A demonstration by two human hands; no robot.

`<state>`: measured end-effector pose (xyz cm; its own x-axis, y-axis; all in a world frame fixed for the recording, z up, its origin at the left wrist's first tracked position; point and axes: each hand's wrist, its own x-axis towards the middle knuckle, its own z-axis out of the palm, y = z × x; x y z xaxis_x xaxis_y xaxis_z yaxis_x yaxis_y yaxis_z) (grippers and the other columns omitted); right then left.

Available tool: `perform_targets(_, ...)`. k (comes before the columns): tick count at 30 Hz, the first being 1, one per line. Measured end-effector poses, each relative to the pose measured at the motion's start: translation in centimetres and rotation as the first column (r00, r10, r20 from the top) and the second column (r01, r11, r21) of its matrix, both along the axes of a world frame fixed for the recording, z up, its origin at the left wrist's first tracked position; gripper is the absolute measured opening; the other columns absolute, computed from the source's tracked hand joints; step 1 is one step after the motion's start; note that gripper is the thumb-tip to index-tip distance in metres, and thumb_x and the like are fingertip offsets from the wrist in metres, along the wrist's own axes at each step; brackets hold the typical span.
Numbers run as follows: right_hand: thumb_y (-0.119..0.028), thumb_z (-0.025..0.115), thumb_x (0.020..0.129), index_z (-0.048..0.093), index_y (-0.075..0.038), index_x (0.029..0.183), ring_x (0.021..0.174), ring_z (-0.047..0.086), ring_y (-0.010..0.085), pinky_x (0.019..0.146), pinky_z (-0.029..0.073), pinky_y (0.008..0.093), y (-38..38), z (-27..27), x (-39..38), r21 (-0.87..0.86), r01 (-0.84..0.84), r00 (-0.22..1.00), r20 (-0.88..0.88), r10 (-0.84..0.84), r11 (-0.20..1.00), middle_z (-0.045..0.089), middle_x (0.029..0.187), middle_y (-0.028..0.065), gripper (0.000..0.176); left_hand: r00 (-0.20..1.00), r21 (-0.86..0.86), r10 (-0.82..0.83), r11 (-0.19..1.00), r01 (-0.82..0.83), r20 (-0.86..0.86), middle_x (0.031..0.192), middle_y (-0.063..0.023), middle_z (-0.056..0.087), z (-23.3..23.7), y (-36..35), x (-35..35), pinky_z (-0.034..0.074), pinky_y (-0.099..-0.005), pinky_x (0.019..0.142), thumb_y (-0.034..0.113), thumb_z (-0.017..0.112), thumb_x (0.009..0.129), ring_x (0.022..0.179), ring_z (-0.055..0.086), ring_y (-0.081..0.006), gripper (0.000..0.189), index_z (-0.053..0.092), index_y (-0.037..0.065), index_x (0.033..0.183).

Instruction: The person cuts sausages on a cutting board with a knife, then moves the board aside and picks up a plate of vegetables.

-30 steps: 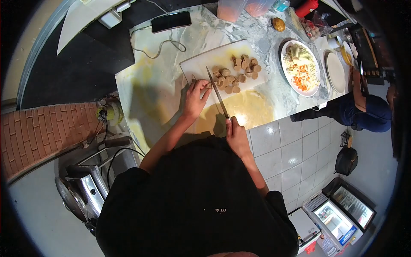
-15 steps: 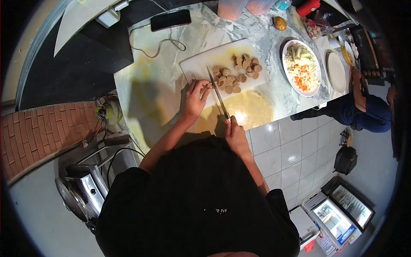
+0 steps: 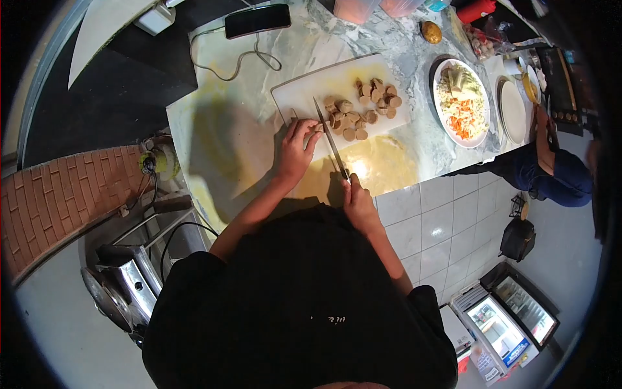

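Observation:
My right hand [image 3: 358, 202] is closed round the handle of a long kitchen knife [image 3: 331, 138]. The blade points away from me across a white cutting board [image 3: 295, 94]. Just left of the blade, the bent fingers of my left hand [image 3: 296, 150] pinch a small brown piece [image 3: 318, 128] that looks like sausage, mostly hidden by the fingertips. Several round brown slices [image 3: 350, 121] lie right of the blade in a loose heap, with another cluster [image 3: 378, 94] farther back on the board.
A plate of shredded vegetables [image 3: 483, 104] stands to the right, beside stacked plates [image 3: 513, 113]. A potato [image 3: 431, 32] and a phone [image 3: 258, 21] with a cable lie at the back of the marble counter [image 3: 220, 139]. Another person [image 3: 562, 175] stands at the far right.
The view has shifted slightly. Both hands, the knife and the slices keep nearly the same places relative to the board.

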<state>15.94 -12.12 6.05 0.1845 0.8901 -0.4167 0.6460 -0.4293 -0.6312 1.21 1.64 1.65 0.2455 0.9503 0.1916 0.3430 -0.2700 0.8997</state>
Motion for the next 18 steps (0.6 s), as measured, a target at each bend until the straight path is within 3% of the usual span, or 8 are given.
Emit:
perform_targets(8,-0.029,0.043,0.105,0.047,0.003,0.116,0.075,0.06,0.0551,0.065,0.048,0.0603,0.1,-0.9,0.6,-0.001,-0.008,0.998,-0.066,0.008,1.0,0.061,0.073,0.0347,0.034,1.0,0.004,0.004,1.0,-0.004,-0.024,0.101,-0.0137,0.061,-0.6,0.0,-0.2,0.053,-0.0387,0.078,0.007,0.067,0.089,0.092,0.065,-0.0304,0.022,0.059,0.003,0.11)
perform_targets(18,-0.029,0.044,0.104,0.046,-0.001,0.111,0.075,0.06,0.0553,0.063,0.048,0.0613,1.6,-0.8,0.8,-0.058,-0.048,0.999,-0.007,0.047,0.997,0.061,0.073,0.0345,0.029,0.999,-0.037,0.037,0.999,-0.037,-0.015,0.103,-0.0133,0.061,-0.6,-0.1,0.1,0.052,-0.0387,0.08,0.009,0.068,0.088,0.092,0.063,-0.0295,0.028,0.059,0.005,0.115)
